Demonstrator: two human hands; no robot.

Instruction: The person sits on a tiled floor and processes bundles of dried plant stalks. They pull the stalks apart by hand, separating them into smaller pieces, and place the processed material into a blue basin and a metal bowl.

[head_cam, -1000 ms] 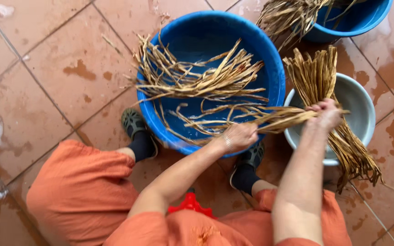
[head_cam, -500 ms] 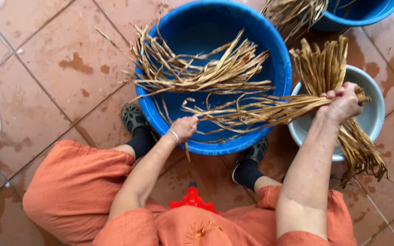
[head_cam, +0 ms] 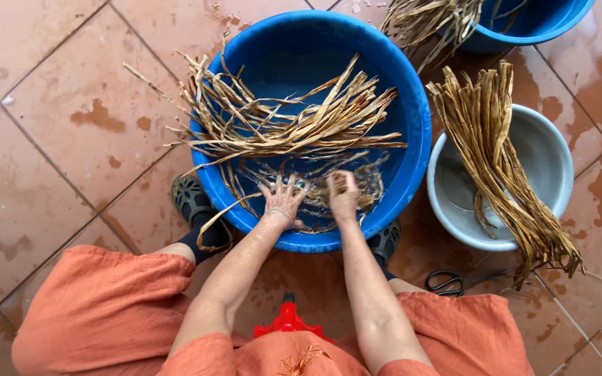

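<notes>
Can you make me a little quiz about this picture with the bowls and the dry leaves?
1. True or false: both hands are inside the big blue basin.
2. Where does the tidy bundle of strips lie? A) on the floor tiles B) across the grey bowl C) on the person's lap
3. What black tool lies on the floor by the person's right knee?

Key
1. True: the left hand is spread flat and the right hand is curled, both in the water among the loose leaves.
2. B
3. Scissors.
</notes>
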